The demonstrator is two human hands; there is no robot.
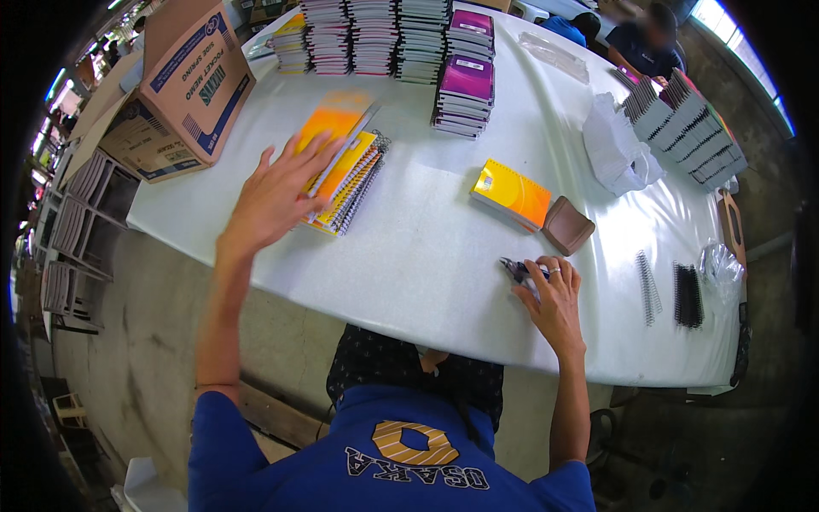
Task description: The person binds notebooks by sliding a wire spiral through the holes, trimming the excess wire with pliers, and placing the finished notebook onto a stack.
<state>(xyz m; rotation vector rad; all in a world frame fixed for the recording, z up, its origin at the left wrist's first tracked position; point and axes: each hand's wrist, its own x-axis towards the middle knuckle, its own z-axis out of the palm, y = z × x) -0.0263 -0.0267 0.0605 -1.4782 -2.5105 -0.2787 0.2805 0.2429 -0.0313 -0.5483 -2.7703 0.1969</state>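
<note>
My left hand (281, 192) is over a stack of yellow-orange spiral notebooks (345, 200), its fingers spread across the near part of the top notebook (337, 124). That notebook is blurred by motion and lies askew over the others. Small dark-handled pliers (514, 270) are held in my right hand (554, 299), close to the table surface, jaws pointing left. Beyond them lies a yellow-orange notepad pile (512, 194), with a brown, shallow, open tray-like piece (567, 226) touching its right end.
Tall notebook stacks (373, 38) and purple-covered notebooks (467, 81) stand at the back. A cardboard box (183, 94) sits at the left. Rightward are a white plastic bag (618, 149), more stacked notebooks (687, 128), a loose wire coil (648, 288) and black coils (688, 295). Another person (646, 47) sits across.
</note>
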